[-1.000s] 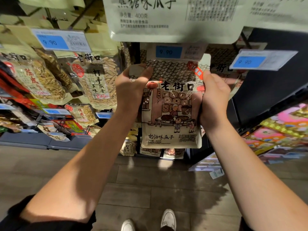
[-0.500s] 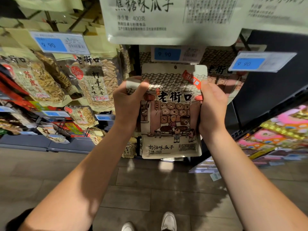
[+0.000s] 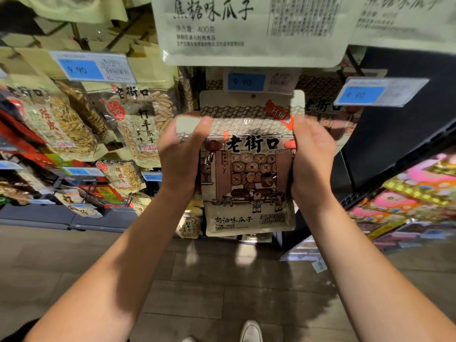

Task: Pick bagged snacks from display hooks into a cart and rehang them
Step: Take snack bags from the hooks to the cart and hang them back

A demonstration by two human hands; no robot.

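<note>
The bag [image 3: 249,169] has come down since a second ago: its top edge was up under the middle price tag [image 3: 259,81] then, and now the hang hole sits clear below it, so I judge it is off its hook. I hold it upright in front of the rack, face toward me. My left hand [image 3: 181,154] grips the left edge, thumb curled over the front near the top. My right hand [image 3: 312,156] grips the right edge the same way, thumb by the red corner label. Both sets of fingers are wrapped behind the bag, out of sight.

More bags of the same print hang behind this one. No cart shows anywhere here, only floor [image 3: 197,292] and my shoe [image 3: 251,332] below. So as I read it, one bag is picked; carrying it to the cart, and all the rehanging, are left.
</note>
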